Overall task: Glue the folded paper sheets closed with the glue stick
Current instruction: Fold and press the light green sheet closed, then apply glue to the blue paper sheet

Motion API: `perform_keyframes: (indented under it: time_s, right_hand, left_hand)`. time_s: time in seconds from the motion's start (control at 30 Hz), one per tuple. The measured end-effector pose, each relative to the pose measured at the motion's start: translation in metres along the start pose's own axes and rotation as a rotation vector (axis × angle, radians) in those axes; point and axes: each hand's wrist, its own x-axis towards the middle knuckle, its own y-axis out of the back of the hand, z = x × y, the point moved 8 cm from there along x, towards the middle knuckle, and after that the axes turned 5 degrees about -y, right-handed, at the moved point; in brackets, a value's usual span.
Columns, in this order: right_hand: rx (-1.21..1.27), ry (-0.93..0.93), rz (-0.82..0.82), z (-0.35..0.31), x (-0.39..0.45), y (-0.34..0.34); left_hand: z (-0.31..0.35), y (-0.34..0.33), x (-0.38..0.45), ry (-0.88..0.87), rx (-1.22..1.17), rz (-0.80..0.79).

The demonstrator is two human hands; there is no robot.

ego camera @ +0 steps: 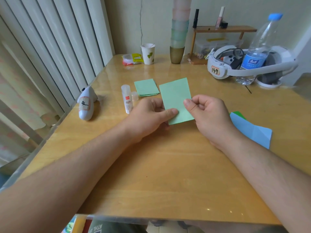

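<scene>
Folded green sheet [175, 98] — held above the wooden table [151, 165], tilted, long side running away from the viewer. Pinched at its lower left edge by the left hand [151, 115], thumb lying on top, fingers underneath. Pinched at its right edge by the right hand [207, 111], thumb on top, remaining fingers curled behind the paper.

Stack of folded green sheets [146, 87] — flat on the table, just behind the held sheet and to its left.

Glue stick [127, 98] — upright, white tube with a red label, just left of the left hand; uncapped as far as can be told. Clear cap [134, 96] standing beside it, between tube and stack.

Blue paper [250, 130] — creased, flat on the table to the right of the right wrist, a green piece [239, 114] showing from beneath its far edge.

White controller [86, 103] — lying near the left table edge.

Far side: paper cup [148, 54], snack packet [133, 58], tall stack of cups [179, 31], wooden shelf [225, 29], white headset [218, 68] marked 149, water bottle [259, 51] with blue cap.
</scene>
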Motion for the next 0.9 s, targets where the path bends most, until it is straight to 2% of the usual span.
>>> perform_keyframes:
  time_s: [0.27, 0.5, 0.63, 0.7, 0.8, 0.9]
  right_hand:
    - [-0.004, -0.035, 0.0, 0.005, 0.001, -0.003]
    - [0.046, -0.098, 0.063, 0.011, 0.004, 0.003]
    - [0.032, -0.113, 0.036, -0.002, 0.03, -0.001]
    - [0.019, -0.113, 0.028, -0.012, 0.049, -0.01]
    - [0.024, -0.136, 0.025, -0.014, 0.079, -0.038]
    - [-0.03, -0.169, 0.044, -0.002, 0.106, -0.067]
  left_hand:
    - [0.002, 0.012, -0.002, -0.038, 0.049, 0.161]
    - [0.004, 0.011, -0.002, -0.069, 0.092, 0.121]
    - [0.009, 0.022, -0.003, -0.079, 0.236, 0.193]
    - [0.012, 0.029, -0.004, -0.099, 0.389, 0.223]
    - [0.019, 0.029, -0.004, -0.165, 0.618, 0.196]
    - [0.018, 0.029, -0.004, -0.183, 0.664, 0.181]
